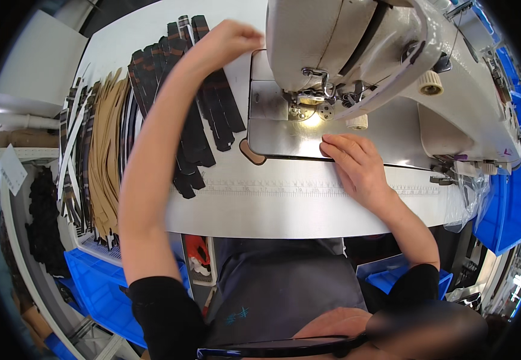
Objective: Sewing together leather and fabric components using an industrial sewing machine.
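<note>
My left hand (239,39) is raised at the top centre, slightly blurred, its fingers curled beside the white sewing machine (302,33); whatever they may hold cannot be made out. Below it, bundles of black, brown-patterned fabric strips (188,150) lie on the white table (284,210). My right hand (350,162) rests at the front edge of the steel machine bed (392,141), fingertips pressed together below the lit needle area (311,105); anything between them is hidden. A printed ruler strip (242,187) runs along the table in front of the bed.
Tan, white and dark strips (104,156) fill a tray at the left. A blue bin (95,288) sits below it. More blue bins (491,222) and a clear plastic bag (467,198) are at the right. A shelf frame (14,222) stands far left.
</note>
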{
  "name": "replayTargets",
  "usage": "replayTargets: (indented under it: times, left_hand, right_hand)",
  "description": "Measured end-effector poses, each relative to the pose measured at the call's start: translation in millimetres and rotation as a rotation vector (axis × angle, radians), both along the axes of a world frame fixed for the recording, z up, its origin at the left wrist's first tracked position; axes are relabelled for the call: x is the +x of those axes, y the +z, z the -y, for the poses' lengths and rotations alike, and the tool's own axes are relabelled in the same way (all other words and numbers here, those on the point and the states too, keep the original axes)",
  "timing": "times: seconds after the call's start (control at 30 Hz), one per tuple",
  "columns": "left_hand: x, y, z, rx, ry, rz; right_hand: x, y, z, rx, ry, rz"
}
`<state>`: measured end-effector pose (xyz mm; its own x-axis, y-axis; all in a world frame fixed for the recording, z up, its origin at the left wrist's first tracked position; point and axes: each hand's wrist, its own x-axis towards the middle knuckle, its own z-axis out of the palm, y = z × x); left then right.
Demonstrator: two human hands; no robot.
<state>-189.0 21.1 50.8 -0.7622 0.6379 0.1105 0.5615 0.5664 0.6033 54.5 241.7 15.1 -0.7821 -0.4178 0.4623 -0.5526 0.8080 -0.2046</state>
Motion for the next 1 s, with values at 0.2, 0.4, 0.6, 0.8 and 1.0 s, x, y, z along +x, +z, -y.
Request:
replayTargets:
  times: [0.2,0.4,0.6,0.8,1.0]
  left_hand:
    - [-8,-30,-77,0.366,0.383,-0.038]
    - [-90,-47,-29,1.472,0.399,0.618]
    - [33,-6,108,1.908,-0.306,1.044]
    - [191,-31,198,1.951,-0.410,1.052]
    - [259,-71,237,1.973,-0.369,1.053]
  right_hand:
    - [-9,1,-5,-0.048,-0.002,-0.007]
    - [-10,-1,2,-0.126,0.043,0.008]
    - [-4,-1,-8,-0.143,-0.012,0.047]
    - [13,8,16,-0.074,0.061,0.003]
    - [40,19,107,0.018,0.606,-0.053]
